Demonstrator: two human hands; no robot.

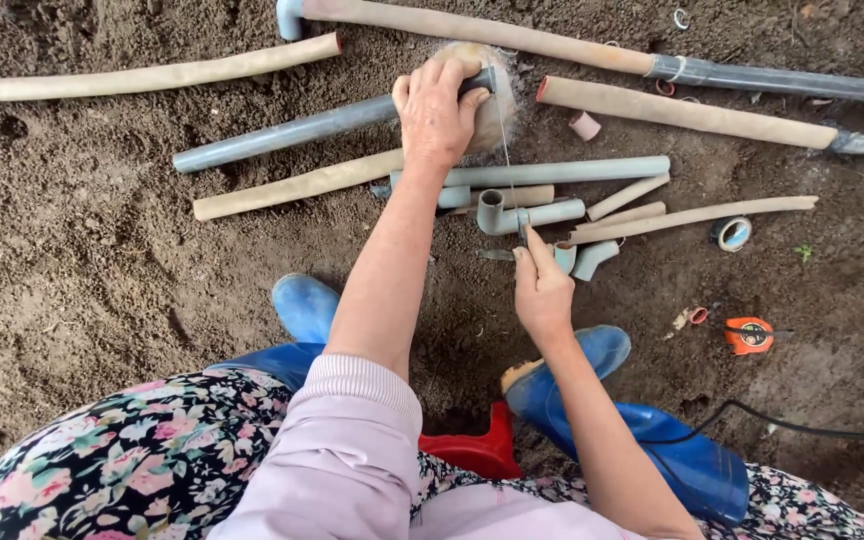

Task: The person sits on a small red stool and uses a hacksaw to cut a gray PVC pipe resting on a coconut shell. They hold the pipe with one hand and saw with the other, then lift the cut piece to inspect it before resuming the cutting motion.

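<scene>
My left hand (436, 110) rests on top of a pale round ball of twine (495, 118) lying on the soil, fingers curled over it. A thin strand (507, 165) runs from the ball down to my right hand (542, 290), whose fingers pinch the strand's end just above a small grey pipe elbow (564, 256). A short grey elbow-ended pipe (527, 214) lies between the two hands. A long grey pipe (292, 132) passes under my left hand.
Several grey and tan-wrapped pipes (682, 112) lie scattered on the dark soil. A tape roll (732, 233) and an orange tape measure (750, 335) sit at the right, with a black cable (802, 428) nearby. Blue rubber boots (304, 305) and a red stool (477, 450) are below.
</scene>
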